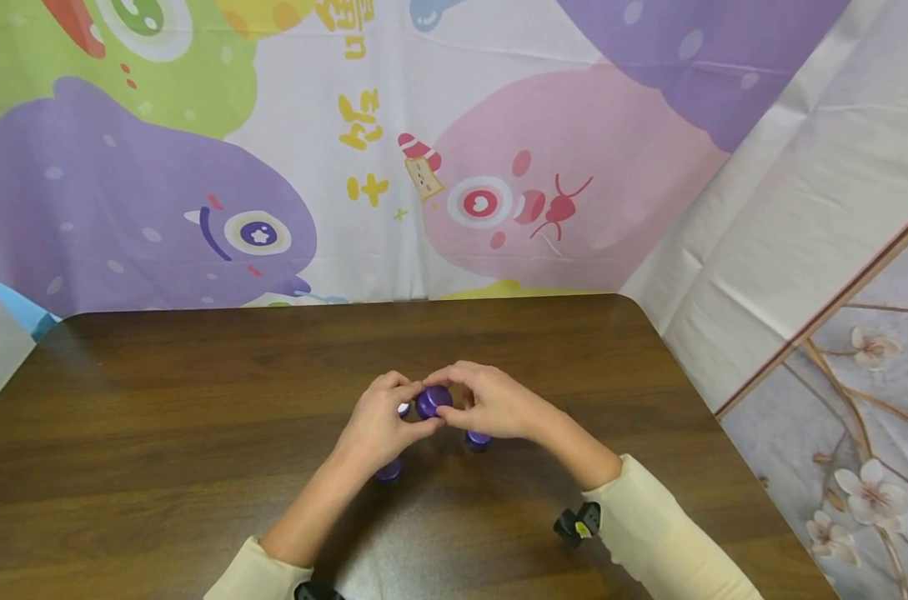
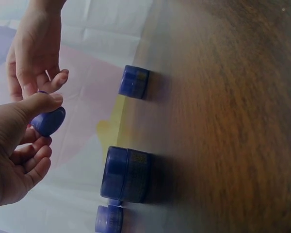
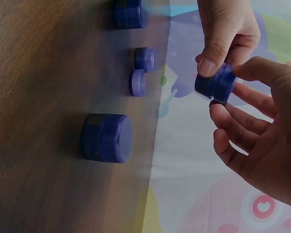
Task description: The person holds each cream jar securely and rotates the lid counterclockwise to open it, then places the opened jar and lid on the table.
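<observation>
Both hands meet above the table around one small purple jar (image 1: pixel 433 402). My left hand (image 1: pixel 378 421) grips it from the left, its thumb across the jar's side in the right wrist view. From the other side my right hand (image 1: pixel 491 400) pinches the jar's lid end (image 3: pixel 226 82) between thumb and fingers. Whether the lid is tight or loose I cannot tell. Below the left hand stands a purple jar (image 1: pixel 388 472), partly hidden by the wrist. Another jar (image 1: pixel 479 440) stands under the right hand. In the right wrist view, a small jar (image 3: pixel 145 59) stands by a flat purple piece (image 3: pixel 137 83).
The brown wooden table (image 1: pixel 198 392) carries the jars near its middle. A cartoon-printed cloth (image 1: pixel 393 250) hangs behind its far edge. At the right is a flower-patterned panel (image 1: pixel 859 433). A black wrist device (image 1: pixel 577 523) sits by the right sleeve.
</observation>
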{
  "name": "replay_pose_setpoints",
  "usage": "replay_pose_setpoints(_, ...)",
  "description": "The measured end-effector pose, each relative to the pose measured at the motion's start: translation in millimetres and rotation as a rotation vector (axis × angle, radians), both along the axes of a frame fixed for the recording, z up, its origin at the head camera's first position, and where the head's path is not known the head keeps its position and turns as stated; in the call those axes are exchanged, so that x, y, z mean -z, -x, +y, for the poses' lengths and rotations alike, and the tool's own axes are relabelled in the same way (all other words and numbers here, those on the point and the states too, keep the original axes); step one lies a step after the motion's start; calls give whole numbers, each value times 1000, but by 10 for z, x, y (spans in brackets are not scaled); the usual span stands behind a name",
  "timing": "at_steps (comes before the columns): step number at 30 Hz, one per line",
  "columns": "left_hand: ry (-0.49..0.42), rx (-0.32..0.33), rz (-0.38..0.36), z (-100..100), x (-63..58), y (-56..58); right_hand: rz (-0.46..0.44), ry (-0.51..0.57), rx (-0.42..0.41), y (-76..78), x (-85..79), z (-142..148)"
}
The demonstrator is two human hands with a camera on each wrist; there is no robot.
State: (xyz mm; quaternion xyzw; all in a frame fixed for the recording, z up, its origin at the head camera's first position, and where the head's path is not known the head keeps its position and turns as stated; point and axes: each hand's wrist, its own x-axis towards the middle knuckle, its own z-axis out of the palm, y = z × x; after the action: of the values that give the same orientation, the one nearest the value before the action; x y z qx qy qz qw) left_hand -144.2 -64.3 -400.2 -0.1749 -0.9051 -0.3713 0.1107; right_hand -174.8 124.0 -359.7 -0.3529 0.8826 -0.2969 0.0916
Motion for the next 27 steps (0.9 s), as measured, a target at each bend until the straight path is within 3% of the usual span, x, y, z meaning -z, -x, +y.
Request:
replay_pose_setpoints(8, -12, 0, -7, -3, -4, 1, 9, 6, 33, 4, -11, -9)
replay_pose_setpoints(16, -13, -3, -7, -5, 6, 6, 6, 10, -13, 4, -11, 0)
replay_pose_setpoints(27, -17, -7, 8, -6, 5, 0, 3, -1, 25, 6, -11, -11)
